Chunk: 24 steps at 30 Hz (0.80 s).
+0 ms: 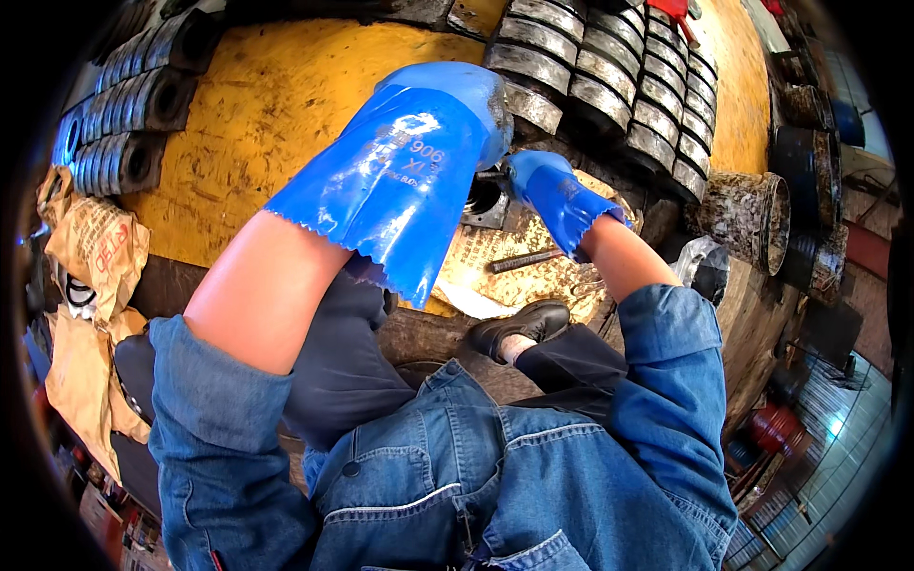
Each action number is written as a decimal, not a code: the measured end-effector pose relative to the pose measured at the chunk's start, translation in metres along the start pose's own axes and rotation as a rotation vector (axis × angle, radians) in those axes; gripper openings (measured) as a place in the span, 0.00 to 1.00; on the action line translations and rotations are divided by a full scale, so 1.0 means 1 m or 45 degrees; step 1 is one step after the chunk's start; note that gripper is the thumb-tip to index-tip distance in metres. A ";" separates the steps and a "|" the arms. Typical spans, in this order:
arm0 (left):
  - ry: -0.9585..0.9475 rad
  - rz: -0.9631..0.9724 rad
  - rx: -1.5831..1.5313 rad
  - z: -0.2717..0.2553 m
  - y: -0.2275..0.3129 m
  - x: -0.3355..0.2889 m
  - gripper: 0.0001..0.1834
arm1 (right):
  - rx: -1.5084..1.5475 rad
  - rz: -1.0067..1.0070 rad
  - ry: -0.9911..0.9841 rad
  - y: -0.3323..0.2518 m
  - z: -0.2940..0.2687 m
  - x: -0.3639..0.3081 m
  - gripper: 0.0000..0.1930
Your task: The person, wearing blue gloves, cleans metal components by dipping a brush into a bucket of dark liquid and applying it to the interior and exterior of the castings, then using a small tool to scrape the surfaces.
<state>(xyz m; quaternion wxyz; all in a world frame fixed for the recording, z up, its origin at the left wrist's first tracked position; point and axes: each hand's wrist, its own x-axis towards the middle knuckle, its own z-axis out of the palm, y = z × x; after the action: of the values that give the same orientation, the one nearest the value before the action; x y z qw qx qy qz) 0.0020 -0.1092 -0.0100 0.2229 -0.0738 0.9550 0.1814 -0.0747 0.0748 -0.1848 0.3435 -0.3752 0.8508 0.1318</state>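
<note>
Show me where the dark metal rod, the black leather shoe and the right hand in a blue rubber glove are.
dark metal rod (526, 260), head view, middle of shaft.
black leather shoe (522, 324), head view, upper.
right hand in blue rubber glove (545, 183), head view, back of hand.

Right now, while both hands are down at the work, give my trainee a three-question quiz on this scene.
1. True or false: both hands wear blue rubber gloves.
2. Which lies loose on the worn yellow surface just below the right hand? A) a dark metal rod B) a hammer C) a paintbrush
3. What is stacked in rows beyond the hands?

Key
1. True: left hand and right hand are both gloved in blue.
2. A: the dark rod lies on the yellow surface.
3. Grey metal rings, packed side by side; more rings lie at the far left.
</note>
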 end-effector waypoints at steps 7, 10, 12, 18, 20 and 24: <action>0.076 -0.030 0.017 0.002 -0.001 0.000 0.18 | 0.648 -0.073 -0.023 0.013 0.009 -0.014 0.17; 0.097 -0.033 0.023 0.000 -0.002 -0.005 0.18 | 0.787 -0.020 -0.005 0.012 0.025 -0.012 0.18; 0.105 -0.029 0.015 0.000 -0.002 -0.006 0.18 | 0.685 0.023 0.017 0.015 0.032 -0.012 0.18; 0.027 -0.067 0.058 0.000 0.004 0.001 0.18 | 0.476 0.099 0.037 0.027 0.043 0.000 0.19; 0.055 -0.051 0.034 0.006 0.001 0.004 0.19 | 0.443 0.101 0.033 0.029 0.045 0.003 0.19; 0.105 -0.035 0.009 0.007 -0.003 0.001 0.19 | 0.381 0.090 0.011 0.028 0.038 0.001 0.19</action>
<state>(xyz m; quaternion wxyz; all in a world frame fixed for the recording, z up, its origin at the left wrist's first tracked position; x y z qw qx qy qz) 0.0041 -0.1090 -0.0172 0.1860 -0.0938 0.9629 0.1718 -0.0775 0.1122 -0.2140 0.3870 -0.2902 0.8751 0.0140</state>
